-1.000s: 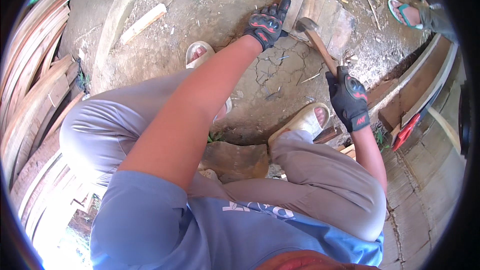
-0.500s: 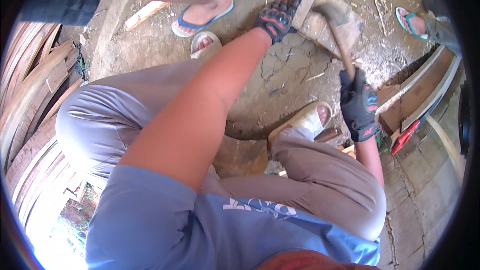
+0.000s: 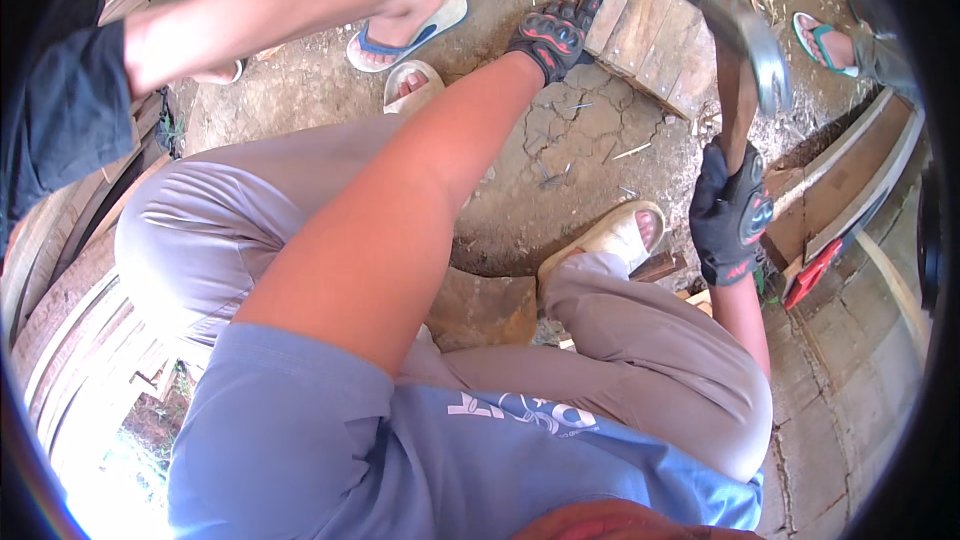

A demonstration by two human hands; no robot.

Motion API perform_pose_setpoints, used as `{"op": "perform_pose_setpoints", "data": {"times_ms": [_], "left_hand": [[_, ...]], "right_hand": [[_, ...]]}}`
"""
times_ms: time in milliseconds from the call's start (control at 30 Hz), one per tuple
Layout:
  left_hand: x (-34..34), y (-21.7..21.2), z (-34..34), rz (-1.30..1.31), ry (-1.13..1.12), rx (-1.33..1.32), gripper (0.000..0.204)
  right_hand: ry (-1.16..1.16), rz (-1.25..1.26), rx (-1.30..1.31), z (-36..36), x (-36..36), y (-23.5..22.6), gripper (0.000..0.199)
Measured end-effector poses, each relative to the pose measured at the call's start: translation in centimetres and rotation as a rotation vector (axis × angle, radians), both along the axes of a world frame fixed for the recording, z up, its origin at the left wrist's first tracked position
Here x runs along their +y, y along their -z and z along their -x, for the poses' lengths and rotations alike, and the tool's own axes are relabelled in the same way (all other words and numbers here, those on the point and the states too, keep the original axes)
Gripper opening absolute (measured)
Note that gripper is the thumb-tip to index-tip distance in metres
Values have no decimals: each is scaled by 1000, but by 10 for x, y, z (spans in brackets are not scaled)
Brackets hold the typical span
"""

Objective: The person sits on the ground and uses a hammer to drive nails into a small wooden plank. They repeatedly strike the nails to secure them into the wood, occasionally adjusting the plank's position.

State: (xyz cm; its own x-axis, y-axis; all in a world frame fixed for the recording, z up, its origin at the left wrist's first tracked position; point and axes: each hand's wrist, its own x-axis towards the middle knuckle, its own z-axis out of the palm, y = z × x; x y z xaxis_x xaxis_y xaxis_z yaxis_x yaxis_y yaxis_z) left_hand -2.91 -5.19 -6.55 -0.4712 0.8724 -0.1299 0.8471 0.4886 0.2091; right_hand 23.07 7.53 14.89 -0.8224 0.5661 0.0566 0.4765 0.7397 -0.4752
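In a black glove with red trim, my left hand [image 3: 552,38] grips the left edge of a panel of wooden boards [image 3: 652,32] lying on the dirt. One finger points up along its edge; the other fingertips are partly hidden. My right hand [image 3: 732,218], gloved alike, is closed round the wooden handle of a claw hammer [image 3: 738,105]. The shiny hammer head is raised just right of the panel, apart from it. A few thin nails [image 3: 553,178] lie on the cracked ground between my hands.
Another person's sandalled foot [image 3: 405,30] stands left of my left hand, and one more [image 3: 825,43] at the far right. Stacked curved planks [image 3: 75,340] line the left side. At right, curved boards [image 3: 850,180] and a red-handled tool [image 3: 812,273] lie near the paving.
The hammer has lifted off the panel and swung up to the right with my right hand. My left hand stays in place. The person at left has shifted their leg lower.
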Motion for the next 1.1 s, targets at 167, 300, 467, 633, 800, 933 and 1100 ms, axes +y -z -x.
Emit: {"op": "perform_pose_setpoints", "data": {"times_ms": [167,300,467,633,800,933,1100], "left_hand": [[18,-14,-4,12,20,-41,79],[3,0,1,56,18,13,76],[13,-8,0,32,-12,-42,100],[10,-22,5,86,-13,-89,99],[10,-19,-2,59,7,-57,84],[17,-22,3,69,8,-68,85],[7,-16,1,78,5,-78,92]], "right_hand": [[-139,-84,-507,-18,10,63,24],[-104,-3,-180,3,-14,7,24],[-127,-115,-311,-21,5,59,27],[-49,-150,-302,-12,0,40,26],[-94,-204,-140,-20,3,42,27],[-103,-112,-477,-21,24,87,32],[-17,-112,-115,-8,4,17,25]]}}
